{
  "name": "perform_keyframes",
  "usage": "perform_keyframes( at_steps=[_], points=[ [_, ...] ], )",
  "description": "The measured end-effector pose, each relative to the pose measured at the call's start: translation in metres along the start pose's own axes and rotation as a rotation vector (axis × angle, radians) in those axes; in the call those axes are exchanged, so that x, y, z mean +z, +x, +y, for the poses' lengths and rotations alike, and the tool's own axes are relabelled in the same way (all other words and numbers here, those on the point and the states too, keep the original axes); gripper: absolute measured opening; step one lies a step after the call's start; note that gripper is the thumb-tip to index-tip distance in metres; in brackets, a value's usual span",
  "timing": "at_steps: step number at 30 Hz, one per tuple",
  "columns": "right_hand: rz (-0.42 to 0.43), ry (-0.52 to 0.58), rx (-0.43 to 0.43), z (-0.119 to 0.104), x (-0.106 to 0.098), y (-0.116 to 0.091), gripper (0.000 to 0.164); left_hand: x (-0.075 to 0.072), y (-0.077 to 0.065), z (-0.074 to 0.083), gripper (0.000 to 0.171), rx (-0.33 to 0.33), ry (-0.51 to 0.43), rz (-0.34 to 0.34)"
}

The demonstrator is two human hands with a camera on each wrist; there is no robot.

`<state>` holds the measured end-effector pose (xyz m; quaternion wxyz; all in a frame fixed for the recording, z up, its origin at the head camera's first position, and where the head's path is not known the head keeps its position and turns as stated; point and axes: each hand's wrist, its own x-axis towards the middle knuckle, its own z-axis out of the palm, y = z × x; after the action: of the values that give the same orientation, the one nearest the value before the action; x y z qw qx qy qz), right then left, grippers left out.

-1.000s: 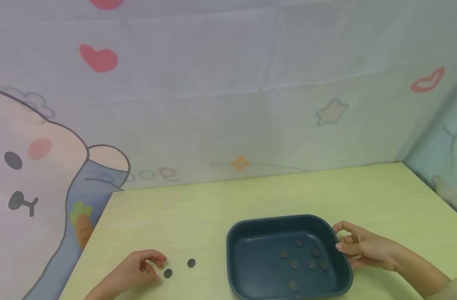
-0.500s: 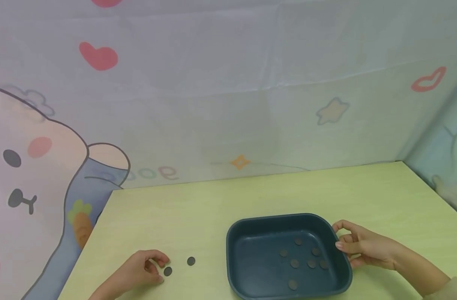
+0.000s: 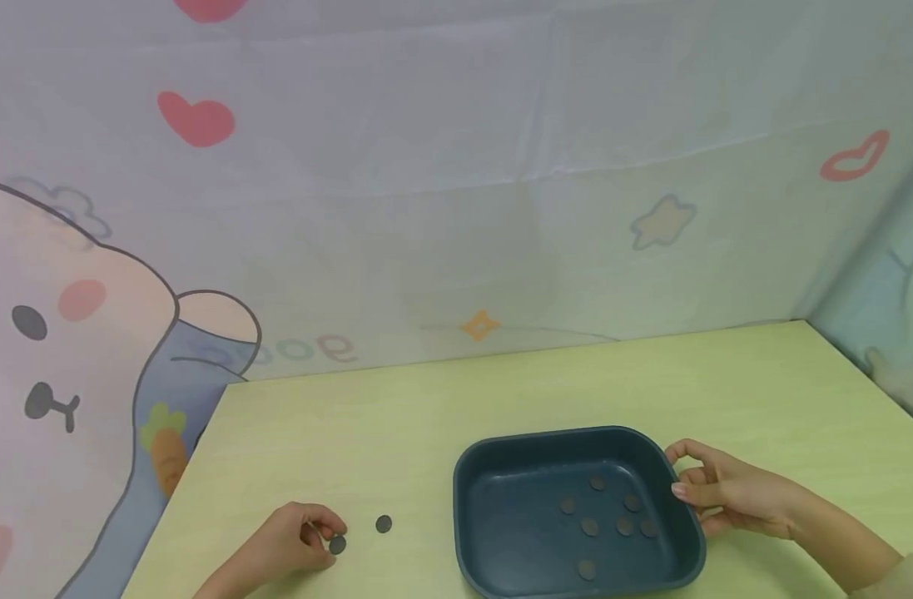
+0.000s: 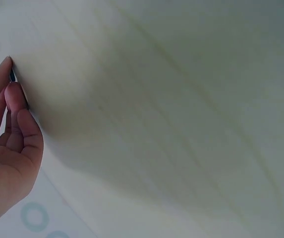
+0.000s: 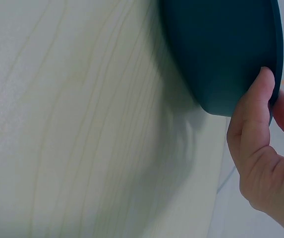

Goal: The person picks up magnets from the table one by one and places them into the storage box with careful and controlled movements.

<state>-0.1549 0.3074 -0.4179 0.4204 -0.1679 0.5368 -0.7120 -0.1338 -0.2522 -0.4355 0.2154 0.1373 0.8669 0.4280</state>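
My left hand is low over the table at the left, its thumb and index finger at opposite edges of a small dark coin-like disc. In the left wrist view, part of this disc shows between the fingertips. A second dark disc lies flat just to the right. My right hand grips the right rim of a dark blue-green rectangular tray; in the right wrist view, fingers press its outer wall. Several similar discs lie inside the tray, mostly toward its right side.
The pale yellow wood-grain table carries the tray and loose discs. Behind it hangs a cloth backdrop printed with hearts, a star and a cartoon bear. Its right side panel meets the table's right edge.
My left hand has moved slightly right, bringing its thumb and index finger around the nearer disc. The right hand and tray stay in place.
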Motion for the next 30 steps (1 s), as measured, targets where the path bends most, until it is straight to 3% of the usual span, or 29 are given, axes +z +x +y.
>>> perform_keyframes(
  at_steps=[15, 23, 30],
  points=[
    [0.007, -0.002, 0.004, -0.0005, -0.0004, -0.0002, 0.022, 0.0010, 0.0005, 0.0012, 0.022, 0.019, -0.033, -0.009],
    [0.006, 0.001, 0.004, 0.0003, 0.0006, 0.0009, 0.022, 0.0003, 0.0011, -0.0002, 0.019, 0.007, 0.007, -0.008],
    [0.007, 0.002, 0.002, -0.0005, -0.0007, 0.0003, 0.022, 0.0006, 0.0024, -0.0007, 0.019, 0.042, 0.014, -0.015]
  ],
)
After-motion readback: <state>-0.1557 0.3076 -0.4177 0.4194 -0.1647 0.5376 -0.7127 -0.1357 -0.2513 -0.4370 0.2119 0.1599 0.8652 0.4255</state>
